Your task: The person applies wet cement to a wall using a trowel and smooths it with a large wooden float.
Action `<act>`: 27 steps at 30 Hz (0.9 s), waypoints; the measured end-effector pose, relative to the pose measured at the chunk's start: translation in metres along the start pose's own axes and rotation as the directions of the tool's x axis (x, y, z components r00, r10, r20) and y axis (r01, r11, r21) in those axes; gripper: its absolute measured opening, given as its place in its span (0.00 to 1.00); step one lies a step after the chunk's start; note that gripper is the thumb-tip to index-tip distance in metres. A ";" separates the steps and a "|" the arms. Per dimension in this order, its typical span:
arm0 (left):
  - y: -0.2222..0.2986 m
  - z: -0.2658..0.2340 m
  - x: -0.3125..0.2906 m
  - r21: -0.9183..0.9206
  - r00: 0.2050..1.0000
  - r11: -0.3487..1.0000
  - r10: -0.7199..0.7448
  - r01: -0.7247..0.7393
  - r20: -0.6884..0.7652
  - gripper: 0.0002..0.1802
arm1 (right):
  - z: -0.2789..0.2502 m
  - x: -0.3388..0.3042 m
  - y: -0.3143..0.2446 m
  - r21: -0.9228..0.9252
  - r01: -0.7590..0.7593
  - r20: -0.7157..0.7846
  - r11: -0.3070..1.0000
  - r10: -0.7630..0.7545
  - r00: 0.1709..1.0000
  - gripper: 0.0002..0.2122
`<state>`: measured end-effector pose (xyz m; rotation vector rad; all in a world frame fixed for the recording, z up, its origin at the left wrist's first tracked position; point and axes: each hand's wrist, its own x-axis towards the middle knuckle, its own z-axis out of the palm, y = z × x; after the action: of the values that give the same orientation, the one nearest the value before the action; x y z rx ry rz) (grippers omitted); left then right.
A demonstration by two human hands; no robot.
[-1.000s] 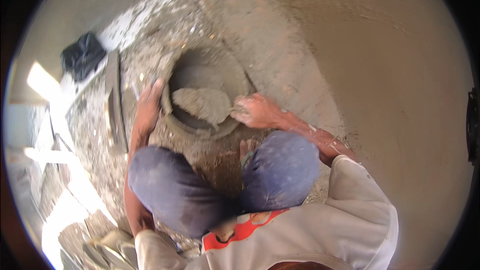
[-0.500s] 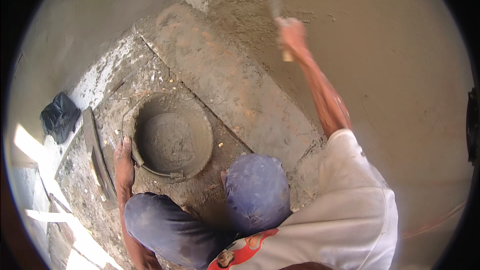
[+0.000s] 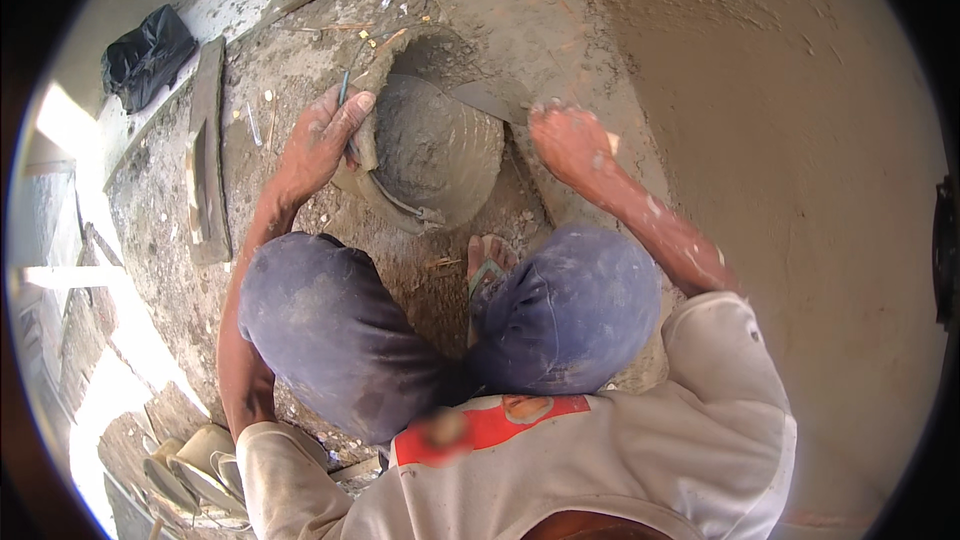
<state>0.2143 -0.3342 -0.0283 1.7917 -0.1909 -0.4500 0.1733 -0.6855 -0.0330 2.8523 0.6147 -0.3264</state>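
Note:
A mortar-caked bucket (image 3: 478, 175) stands in front of my knees, tipped with its mouth toward me. Grey wet mortar (image 3: 415, 140) lies inside it. My left hand (image 3: 325, 135) is closed on the bucket's left rim, with the thumb over the edge and the wire handle beside the fingers. In my right hand (image 3: 575, 148) is a trowel, gripped by its handle; the light wooden end of the handle pokes out behind the fist. Its metal blade (image 3: 490, 100) reaches left across the bucket's right rim, over the mouth.
To the right rises a wall of wet brown plaster (image 3: 780, 170), with a mortar-covered strip (image 3: 560, 20) along its foot. A black plastic bag (image 3: 148, 55) and wooden boards (image 3: 208, 160) lie at left. Several pan-like containers (image 3: 200, 465) sit at lower left. My sandalled foot (image 3: 488, 265) is below the bucket.
My right hand has brought the trowel down from the plastered wall to the bucket. My left hand now tilts the bucket by its rim. The view has shifted as well.

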 end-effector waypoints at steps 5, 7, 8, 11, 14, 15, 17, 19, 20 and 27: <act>-0.001 0.007 -0.007 0.027 0.996 1.000 0.005 -0.002 -0.086 0.26 | 0.026 0.035 -0.017 0.140 0.355 0.240 0.924 -0.379 0.893 0.12; 0.004 0.007 -0.008 0.030 0.994 0.999 -0.011 0.014 -0.107 0.26 | 0.068 0.032 -0.026 0.324 0.347 0.101 0.880 -0.397 0.912 0.15; 0.005 0.007 -0.009 0.024 0.994 0.999 -0.019 0.021 -0.112 0.27 | 0.081 0.026 -0.031 0.415 0.348 0.034 0.841 -0.396 0.917 0.16; -0.003 -0.008 -0.020 0.023 0.986 0.998 -0.049 0.054 -0.158 0.27 | 0.063 0.002 -0.053 0.699 0.122 0.086 0.705 -0.252 0.964 0.19; -0.018 -0.013 -0.015 0.024 0.978 0.996 -0.078 0.084 -0.193 0.28 | 0.040 -0.004 -0.066 0.673 -0.116 0.232 0.731 -0.060 0.971 0.20; -0.017 -0.016 -0.009 0.048 0.974 0.994 -0.091 0.103 -0.208 0.29 | 0.033 -0.002 -0.061 0.709 -0.057 0.151 0.702 -0.073 0.986 0.19; -0.021 -0.014 -0.003 0.126 0.969 0.984 -0.091 0.123 -0.231 0.32 | 0.023 -0.015 -0.047 0.755 0.025 0.012 0.655 -0.053 0.999 0.18; -0.052 -0.029 0.005 -0.010 0.976 0.998 -0.066 0.065 -0.206 0.36 | 0.008 -0.011 -0.043 0.729 0.157 -0.170 0.667 -0.046 0.984 0.18; -0.048 -0.036 0.002 -0.050 0.967 0.996 -0.084 0.075 -0.239 0.34 | -0.009 -0.001 -0.043 0.706 0.266 -0.300 0.656 -0.063 0.952 0.18; -0.030 -0.049 -0.018 -0.368 0.992 0.930 -0.043 -0.003 -0.117 0.27 | -0.189 -0.012 0.023 0.989 -0.002 0.035 0.151 -0.221 0.975 0.16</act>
<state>0.2142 -0.2754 -0.0436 1.4464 0.0013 -0.3606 0.2042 -0.6642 0.1536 3.9106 0.7464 -1.5684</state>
